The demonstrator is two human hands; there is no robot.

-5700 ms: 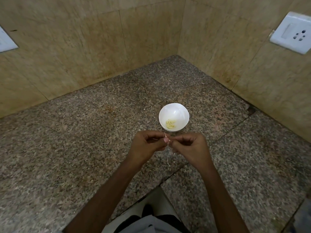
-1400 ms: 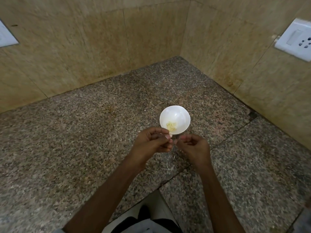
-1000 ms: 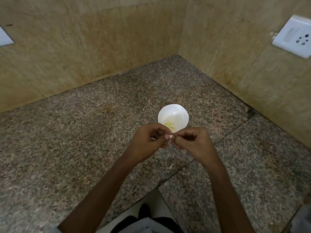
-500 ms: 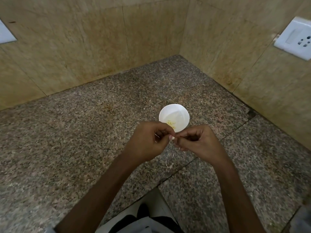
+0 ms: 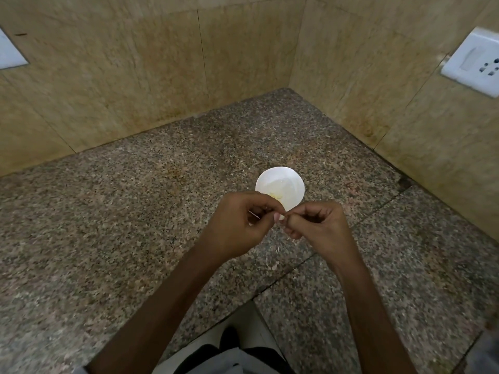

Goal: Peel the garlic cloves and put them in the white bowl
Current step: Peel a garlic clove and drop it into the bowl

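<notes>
A small white bowl (image 5: 280, 184) stands on the granite counter (image 5: 135, 238) and holds a few pale yellow peeled cloves (image 5: 276, 196). Just in front of the bowl, my left hand (image 5: 237, 225) and my right hand (image 5: 316, 225) meet fingertip to fingertip. Between them they pinch one small whitish garlic clove (image 5: 280, 217), mostly hidden by the fingers. Both hands hover above the counter, near the bowl's front rim.
Thin bits of garlic skin (image 5: 272, 261) lie on the counter under my hands. Tiled walls close the corner behind the bowl. A white socket plate (image 5: 475, 66) is on the right wall, another white plate (image 5: 9, 54) on the left. The counter edge runs near my body.
My hands drew back together onto the clove after the right hand had pulled slightly away. They shifted a little up toward the bowl's front rim.
</notes>
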